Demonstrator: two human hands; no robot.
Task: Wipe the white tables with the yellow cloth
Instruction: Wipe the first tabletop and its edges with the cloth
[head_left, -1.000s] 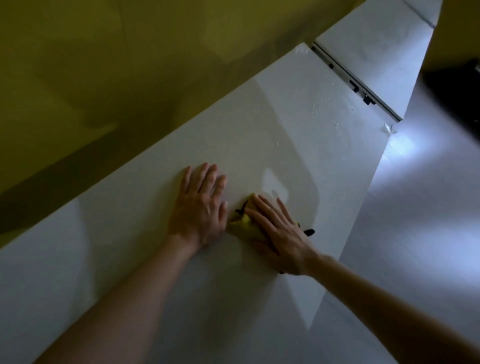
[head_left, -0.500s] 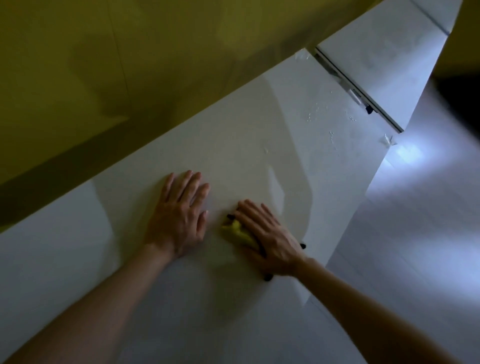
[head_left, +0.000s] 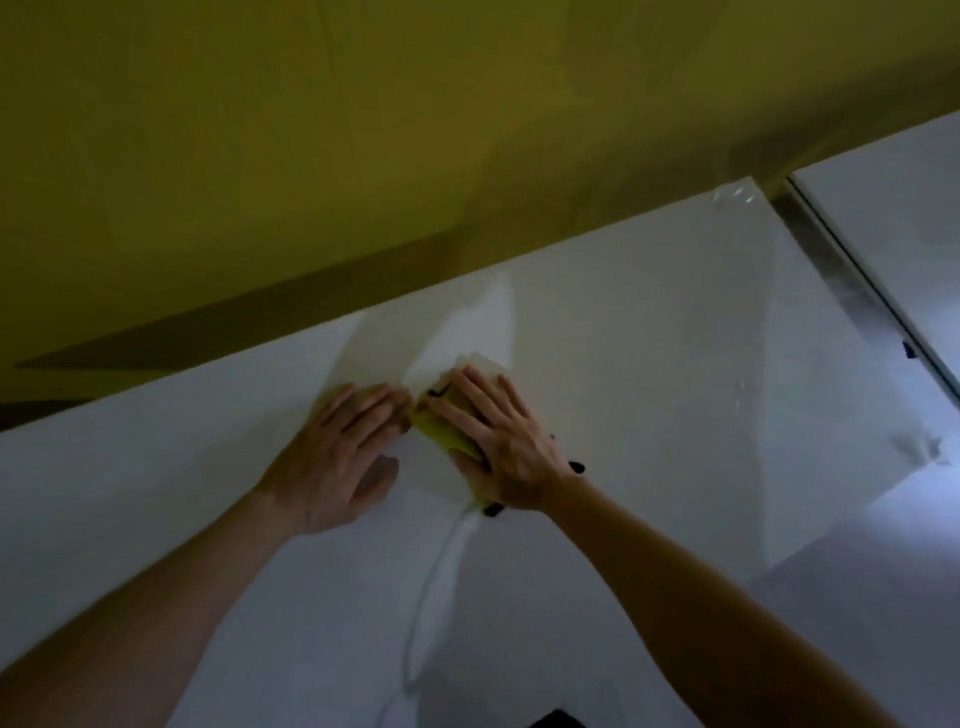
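Observation:
The yellow cloth (head_left: 439, 434) with black markings lies on the white table (head_left: 649, 364), mostly hidden under my right hand (head_left: 501, 447). That hand presses flat on it with straight, spread fingers. My left hand (head_left: 340, 452) rests flat on the tabletop just left of the cloth, its fingertips touching the cloth's edge. Both hands sit close to the table's far edge by the yellow wall.
A yellow wall (head_left: 363, 156) runs along the table's far edge. A second white table (head_left: 893, 228) stands at the upper right, separated by a metal-edged gap (head_left: 841, 280). The table's right edge drops to the pale floor (head_left: 883, 571). Wet streaks show on the tabletop.
Both hands have slid with the cloth away from me toward the wall side of the table. The view has swung, so the second table now sits at the far right.

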